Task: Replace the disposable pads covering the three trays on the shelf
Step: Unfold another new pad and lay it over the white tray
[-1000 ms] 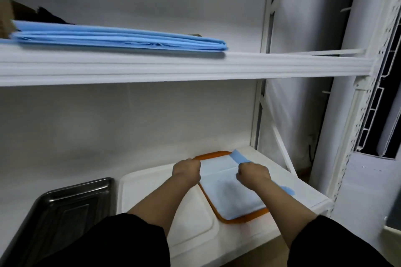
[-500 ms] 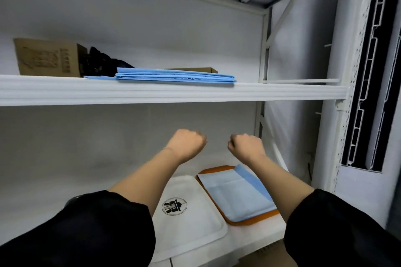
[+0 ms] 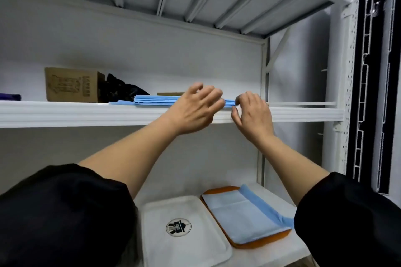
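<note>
Both hands have risen from the orange tray [image 3: 260, 245]; the left hand [image 3: 196, 110] and right hand [image 3: 252, 115] now open, fingertips at the blue pad stack [image 3: 156, 101].

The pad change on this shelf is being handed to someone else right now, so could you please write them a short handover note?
Left hand: open, fingers spread at the stack of blue pads on the upper shelf, gripping nothing yet.
Right hand: fingers curled at the stack's right end; whether it pinches a pad is unclear.
Lower shelf: orange tray is covered by a pad, one edge folded up. White tray beside it is bare.
Left: take a pad from the stack and cover the white tray. The third tray is out of view.
</note>
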Action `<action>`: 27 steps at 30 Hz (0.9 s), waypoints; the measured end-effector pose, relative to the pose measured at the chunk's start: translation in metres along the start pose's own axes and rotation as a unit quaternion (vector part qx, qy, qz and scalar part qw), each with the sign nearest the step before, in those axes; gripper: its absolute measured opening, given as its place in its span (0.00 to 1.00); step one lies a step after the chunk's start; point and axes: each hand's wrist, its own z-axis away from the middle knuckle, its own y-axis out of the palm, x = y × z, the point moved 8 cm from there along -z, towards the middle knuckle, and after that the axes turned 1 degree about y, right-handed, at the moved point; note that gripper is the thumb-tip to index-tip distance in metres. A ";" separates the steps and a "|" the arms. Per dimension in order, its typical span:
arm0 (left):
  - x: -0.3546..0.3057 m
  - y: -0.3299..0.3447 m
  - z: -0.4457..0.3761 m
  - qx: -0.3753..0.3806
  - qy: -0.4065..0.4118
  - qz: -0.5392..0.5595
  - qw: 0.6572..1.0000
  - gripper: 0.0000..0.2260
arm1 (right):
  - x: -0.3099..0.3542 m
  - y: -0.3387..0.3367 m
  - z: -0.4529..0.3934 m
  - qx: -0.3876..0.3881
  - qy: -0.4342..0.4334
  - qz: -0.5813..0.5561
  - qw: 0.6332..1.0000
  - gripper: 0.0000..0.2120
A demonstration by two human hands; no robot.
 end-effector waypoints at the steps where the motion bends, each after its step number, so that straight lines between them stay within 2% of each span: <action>1: 0.012 0.000 -0.004 0.012 -0.010 -0.001 1.000 0.08 | -0.003 -0.001 -0.009 0.001 0.018 -0.002 1.000 0.11; 4: 0.052 0.008 -0.010 0.066 -0.066 -0.032 0.995 0.12 | -0.013 0.012 -0.035 0.066 0.095 -0.018 0.993 0.11; 6: 0.082 0.019 -0.010 0.146 -0.142 -0.054 0.977 0.16 | -0.018 0.030 -0.052 0.132 0.140 -0.031 0.981 0.14; 7: 0.094 0.027 -0.005 0.209 -0.193 -0.036 0.958 0.17 | -0.020 0.038 -0.055 0.175 0.164 -0.040 0.970 0.16; 10: 0.118 0.054 0.025 0.380 -0.346 0.063 0.855 0.24 | -0.021 0.067 -0.060 0.317 0.229 -0.062 0.918 0.24; 12: 0.126 0.066 0.046 0.448 -0.433 0.126 0.772 0.28 | -0.018 0.082 -0.061 0.404 0.250 -0.068 0.877 0.26; 14: 0.122 0.074 0.066 0.522 -0.467 0.190 0.688 0.30 | -0.011 0.089 -0.058 0.474 0.244 -0.075 0.843 0.27; 16: 0.117 0.081 0.079 0.588 -0.447 0.215 0.639 0.29 | -0.006 0.093 -0.057 0.512 0.240 -0.073 0.822 0.27; 19: 0.115 0.090 0.094 0.637 -0.424 0.214 0.607 0.31 | -0.003 0.101 -0.058 0.535 0.223 -0.047 0.813 0.26; 23: 0.114 0.096 0.097 0.646 -0.415 0.221 0.601 0.32 | -0.008 0.116 -0.068 0.482 0.225 -0.047 0.846 0.14; 27: 0.113 0.098 0.100 0.636 -0.424 0.226 0.604 0.33 | -0.008 0.117 -0.072 0.450 0.256 -0.074 0.852 0.17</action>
